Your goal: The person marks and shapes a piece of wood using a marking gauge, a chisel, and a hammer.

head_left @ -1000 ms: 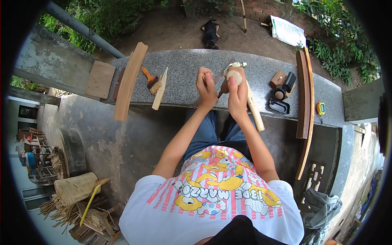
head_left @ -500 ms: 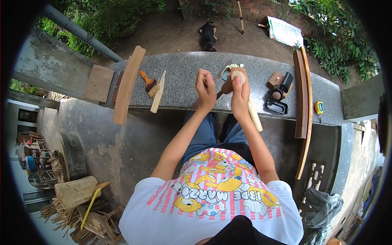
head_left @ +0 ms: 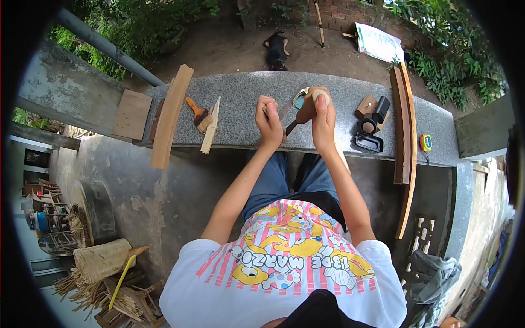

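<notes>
My left hand (head_left: 269, 123) is closed in a fist above the near part of the granite slab (head_left: 235, 98); a small pale end shows at its fingers, but what it grips is mostly hidden. A thin grey blade-like strip (head_left: 286, 109) slants away from beside this fist. Opposite it, my right hand (head_left: 324, 123) wraps around a brown wooden piece with a pale round end (head_left: 321, 96), thumb along its side. A dark, narrow part (head_left: 292, 127) sticks out of the wooden piece toward my left hand. Behind lies a small green-and-white item (head_left: 299, 98), partly covered.
Left on the slab are a paintbrush (head_left: 198, 113), pale wood pieces (head_left: 211, 127) and a long board (head_left: 172, 117). Rightward sit a black tool (head_left: 374, 117), a black tray (head_left: 369, 142), long wooden strips (head_left: 406, 126) and a tape measure (head_left: 425, 142). A dog (head_left: 276, 52) lies beyond.
My left hand has shifted slightly left and toward me. More of the grey strip now shows between my hands. The wooden piece in my right hand has turned a little.
</notes>
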{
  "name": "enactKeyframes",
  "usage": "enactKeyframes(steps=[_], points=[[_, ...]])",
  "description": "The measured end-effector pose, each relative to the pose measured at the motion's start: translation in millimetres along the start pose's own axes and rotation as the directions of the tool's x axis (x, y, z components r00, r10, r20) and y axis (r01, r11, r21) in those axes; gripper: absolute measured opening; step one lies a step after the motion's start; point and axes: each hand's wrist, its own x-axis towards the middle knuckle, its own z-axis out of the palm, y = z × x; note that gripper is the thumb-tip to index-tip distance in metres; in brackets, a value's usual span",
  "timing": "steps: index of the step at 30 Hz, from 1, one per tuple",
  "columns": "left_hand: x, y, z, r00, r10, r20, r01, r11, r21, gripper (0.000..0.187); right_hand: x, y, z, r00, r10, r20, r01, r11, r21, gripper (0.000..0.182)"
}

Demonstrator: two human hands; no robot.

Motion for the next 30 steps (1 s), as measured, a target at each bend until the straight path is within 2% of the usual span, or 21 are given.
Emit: enactKeyframes(steps=[3, 4, 9, 12, 19, 21, 23, 25, 27, 30], points=[[3, 2, 1, 0.997, 0.078, 0.027, -0.080, 0.993, 0.083, 0.024, -1, -22, 2, 0.997, -0.021, 0.074, 0.014, 0.996, 0.092, 0.030], [1, 3, 1, 0.997, 0.074, 0.025, -0.076, 0.993, 0.087, 0.024, 1, -26, 8, 0.989, -0.126, 0.077, 0.124, 0.992, 0.029, 0.030], [6, 3, 0, 1.000, -0.005, 0.012, 0.006, 1.000, -0.010, 0.023, 5, -27, 9, 0.993, -0.071, 0.090, 0.067, 0.997, 0.050, 0.030], [4, 2, -2, 0.999, 0.015, 0.048, -0.015, 1.000, 0.009, 0.024, 9, -34, 12, 0.988, -0.141, 0.059, 0.138, 0.989, 0.045, 0.029], [8, 1, -1, 0.998, 0.000, 0.058, -0.002, 1.000, 0.021, 0.025, 24, -47, 18, 0.993, -0.075, 0.090, 0.069, 0.995, 0.068, 0.029], [9, -1, -2, 0.996, 0.014, 0.083, -0.015, 1.000, 0.010, 0.026, 21, -60, 20, 0.993, -0.040, 0.113, 0.044, 0.999, -0.028, 0.037], [5, -3, -3, 0.994, 0.017, 0.113, -0.018, 1.000, 0.004, 0.027, 19, -52, 24, 0.991, -0.016, 0.136, 0.018, 1.000, -0.008, 0.035], [6, 1, 1, 0.991, 0.079, 0.111, -0.083, 0.996, 0.033, 0.022, 17, -36, 28, 0.989, 0.002, 0.148, -0.003, 1.000, 0.007, 0.033], [7, 1, 2, 0.993, 0.059, 0.102, -0.065, 0.997, 0.049, 0.024, 19, -23, 31, 0.989, -0.027, 0.146, 0.039, 0.996, -0.080, 0.031], [5, 0, -1, 0.989, -0.017, 0.148, 0.010, 0.999, 0.048, 0.032, 22, -38, 25, 0.991, -0.054, 0.120, 0.060, 0.997, -0.050, 0.033]])
